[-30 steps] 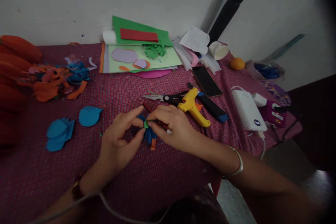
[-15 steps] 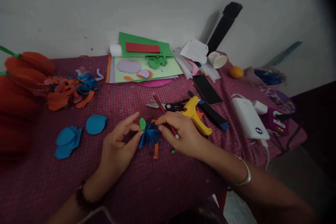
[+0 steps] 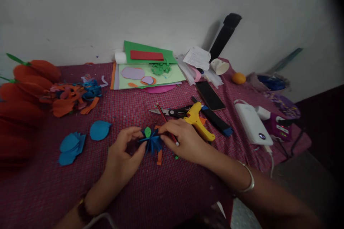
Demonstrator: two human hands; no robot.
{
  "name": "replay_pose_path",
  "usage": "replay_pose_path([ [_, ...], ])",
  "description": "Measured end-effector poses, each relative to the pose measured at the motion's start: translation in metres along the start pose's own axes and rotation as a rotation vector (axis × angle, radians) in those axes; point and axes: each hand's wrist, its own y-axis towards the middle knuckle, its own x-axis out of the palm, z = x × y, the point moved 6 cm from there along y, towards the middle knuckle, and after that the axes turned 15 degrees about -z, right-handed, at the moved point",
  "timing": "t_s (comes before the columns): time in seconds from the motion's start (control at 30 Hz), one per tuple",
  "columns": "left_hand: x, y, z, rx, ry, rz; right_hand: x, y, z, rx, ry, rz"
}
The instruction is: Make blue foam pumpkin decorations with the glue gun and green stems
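A blue pleated flower (image 3: 153,145), of paper or felt, is between my two hands above the table. A small green leaf (image 3: 147,132) lies on its top left part. My left hand (image 3: 125,154) grips the flower's left side between thumb and fingers. My right hand (image 3: 185,139) touches the right side with its fingertips. A red and black pencil (image 3: 162,113) runs through the right hand, its white end showing below the fingers. Orange strips (image 3: 159,157) lie beneath and beside the flower. Partly behind the right hand is a yellow glue gun (image 3: 197,120), with scissors (image 3: 172,112) beside it.
Blue petal cut-outs (image 3: 71,146) and a single one (image 3: 100,130) lie to the left, below a scrap pile (image 3: 70,96) and orange pumpkin shapes (image 3: 34,73). Coloured sheets (image 3: 145,48) rest by the wall. Rightward are a phone (image 3: 210,95), cutter (image 3: 219,121) and power bank (image 3: 252,123).
The green leaf has gone from my left fingertips onto the blue flower. My left fingers have moved down to the flower's side. The pencil has shifted slightly with my right hand.
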Motion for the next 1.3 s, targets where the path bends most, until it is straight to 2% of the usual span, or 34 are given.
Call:
replay_pose_path([
  [0.1,0.007,0.003,-0.004,-0.019,-0.023,-0.083,0.001,0.001,-0.001,-0.008,-0.005,-0.005],
  [0.2,0.007,0.007,0.001,0.042,0.004,-0.153,0.0,0.001,-0.002,-0.006,-0.01,0.005],
  [0.33,-0.009,0.014,0.0,0.084,0.009,-0.1,-0.011,-0.001,0.0,-0.015,0.052,0.088],
  [0.47,-0.026,0.022,-0.023,-0.006,-0.058,-0.041,-0.021,-0.003,0.008,0.005,0.092,0.17],
  [0.6,-0.027,0.026,-0.046,-0.112,-0.225,-0.057,-0.024,-0.003,0.015,0.031,0.122,0.202],
  [0.7,-0.037,0.022,-0.041,-0.135,-0.324,0.079,-0.032,-0.006,0.019,0.01,0.154,0.275],
  [0.8,-0.065,0.009,-0.024,-0.154,-0.308,0.35,-0.043,-0.011,0.022,0.007,0.159,0.353],
  [0.87,-0.084,0.0,-0.012,-0.161,-0.276,0.47,-0.049,-0.013,0.023,0.023,0.128,0.369],
  [0.97,-0.101,-0.006,-0.001,-0.087,-0.318,0.526,-0.057,-0.013,0.022,0.03,0.073,0.34],
  [1.07,-0.106,-0.006,0.003,-0.023,-0.345,0.527,-0.065,-0.009,0.019,0.016,-0.032,0.268],
  [1.2,-0.107,-0.009,0.001,-0.069,-0.26,0.536,-0.072,0.006,0.018,0.055,-0.247,0.073],
  [1.3,-0.106,-0.01,-0.004,-0.11,-0.187,0.476,-0.074,0.023,0.03,0.156,-0.376,-0.076],
])
